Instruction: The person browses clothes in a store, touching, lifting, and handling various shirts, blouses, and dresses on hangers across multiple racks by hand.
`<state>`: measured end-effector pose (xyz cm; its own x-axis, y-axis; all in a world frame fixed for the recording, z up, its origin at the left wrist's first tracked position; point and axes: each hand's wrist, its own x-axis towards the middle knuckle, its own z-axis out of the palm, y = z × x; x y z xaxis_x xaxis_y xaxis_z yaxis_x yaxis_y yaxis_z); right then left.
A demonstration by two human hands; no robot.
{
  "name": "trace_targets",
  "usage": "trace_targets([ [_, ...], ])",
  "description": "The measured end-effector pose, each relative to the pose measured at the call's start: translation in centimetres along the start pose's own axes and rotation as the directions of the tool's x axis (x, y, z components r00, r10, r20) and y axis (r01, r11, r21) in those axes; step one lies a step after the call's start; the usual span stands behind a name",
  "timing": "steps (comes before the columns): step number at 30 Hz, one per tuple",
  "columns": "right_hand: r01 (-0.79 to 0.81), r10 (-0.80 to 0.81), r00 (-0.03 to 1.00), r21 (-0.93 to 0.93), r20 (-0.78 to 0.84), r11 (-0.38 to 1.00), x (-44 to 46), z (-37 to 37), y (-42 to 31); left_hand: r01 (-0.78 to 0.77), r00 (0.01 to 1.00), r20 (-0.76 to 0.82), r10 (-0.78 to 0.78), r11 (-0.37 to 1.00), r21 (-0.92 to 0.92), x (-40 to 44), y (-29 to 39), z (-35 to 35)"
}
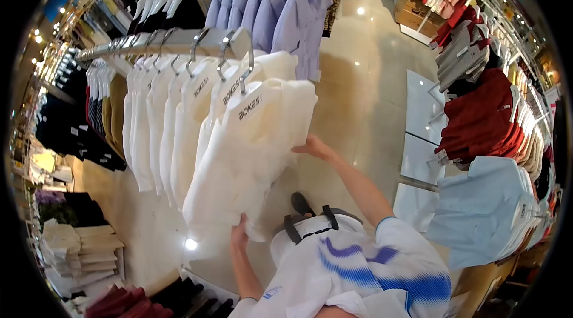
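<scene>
The left hand (239, 235) holds the front white top (248, 157) by its edge at 6 o'clock. The right hand (313, 148) touches its side at 3 o'clock. It hangs on a hanger (246, 106) at the end of a metal bar (173, 43). Behind it are more white tops (156, 121). Purple tops (292, 25) hang at 12 o'clock, and light blue tops (477, 204) at 4 o'clock.

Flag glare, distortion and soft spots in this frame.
Head view: strong fisheye, scene bowed at right, black curved borders; lamp glare on the glossy floor; white garments look washed out, BOKESI lettering legible; far racks at upper left cluttered, soft; right hand and left hand fairly clear.
</scene>
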<state>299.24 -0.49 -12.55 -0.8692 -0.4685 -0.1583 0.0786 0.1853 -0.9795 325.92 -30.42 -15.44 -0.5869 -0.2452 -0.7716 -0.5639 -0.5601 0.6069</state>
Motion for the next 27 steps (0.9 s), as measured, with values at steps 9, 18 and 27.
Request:
trace_targets([
  [9, -0.015, 0.009, 1.000, -0.319, -0.022, 0.948, 0.2, -1.8, 2.9, -0.361, 0.931, 0.104, 0.350, 0.837, 0.412, 6.2, -3.9, -1.7],
  [18, 0.070, -0.176, 0.972, -0.519, -0.158, 0.852, 1.7, -3.0, 6.2, -0.245, 0.950, -0.072, 0.304, 0.868, 0.432, 12.6, -7.9, -3.6],
  [27, 0.015, -0.019, 1.000, -0.623, 0.001, 0.782, 4.6, -4.5, 5.5, 0.031, 0.851, -0.463, 0.248, 0.856, 0.516, 12.3, -12.7, -6.1],
])
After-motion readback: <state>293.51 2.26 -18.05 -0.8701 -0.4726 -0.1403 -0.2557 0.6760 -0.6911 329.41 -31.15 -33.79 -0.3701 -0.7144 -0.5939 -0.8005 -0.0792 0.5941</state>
